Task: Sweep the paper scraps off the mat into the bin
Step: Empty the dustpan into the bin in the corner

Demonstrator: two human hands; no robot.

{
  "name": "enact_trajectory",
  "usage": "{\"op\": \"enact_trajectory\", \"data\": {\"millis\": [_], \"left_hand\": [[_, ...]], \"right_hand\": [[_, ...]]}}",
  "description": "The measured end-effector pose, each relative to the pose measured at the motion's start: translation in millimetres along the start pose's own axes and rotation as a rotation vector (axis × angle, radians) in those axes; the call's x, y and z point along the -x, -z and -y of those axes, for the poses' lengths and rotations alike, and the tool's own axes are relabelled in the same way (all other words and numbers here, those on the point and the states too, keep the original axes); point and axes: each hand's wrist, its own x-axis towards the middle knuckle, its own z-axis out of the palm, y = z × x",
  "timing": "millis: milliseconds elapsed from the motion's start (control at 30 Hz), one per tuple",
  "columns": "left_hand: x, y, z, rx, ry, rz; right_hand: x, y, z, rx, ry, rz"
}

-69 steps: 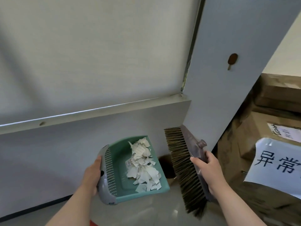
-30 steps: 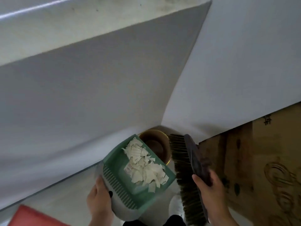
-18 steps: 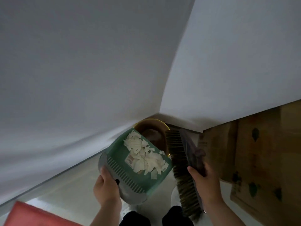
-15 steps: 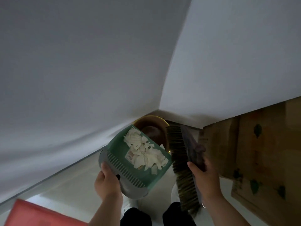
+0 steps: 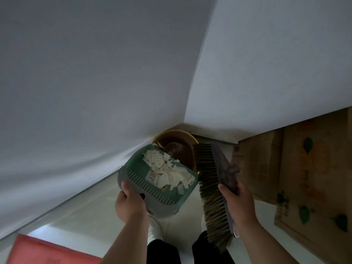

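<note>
Loads of paper scraps (image 5: 167,171) heaped in my dustpan (image 5: 152,180), left hand (image 5: 129,203) clamped on it, right hand (image 5: 235,201) gripping the brush (image 5: 209,185). Tip too fast and they'll probably flutter past the bin (image 5: 175,143).

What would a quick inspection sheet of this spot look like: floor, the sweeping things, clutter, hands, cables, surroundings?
Surface: pale glossy floor, no loose scraps seen on it.
Job's things: green dustpan loaded with paper scraps, its front lip over the brown bin in the corner; one scrap at the lip's edge. Red mat corner at lower left.
Clutter: cardboard boxes stacked on the right.
Hands: left hand grips the dustpan's grey back; right hand holds the brush, bristles toward the pan.
Cables: nothing seen.
Surroundings: two white walls meeting in a corner.
</note>
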Motion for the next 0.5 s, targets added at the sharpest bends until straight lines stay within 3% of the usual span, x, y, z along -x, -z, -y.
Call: {"op": "enact_trajectory", "data": {"millis": [500], "left_hand": [[2.0,4.7,-11.0,-0.050,-0.078,0.038]], "right_hand": [[1.0,3.1,-2.2,0.000,0.034,0.011]]}}
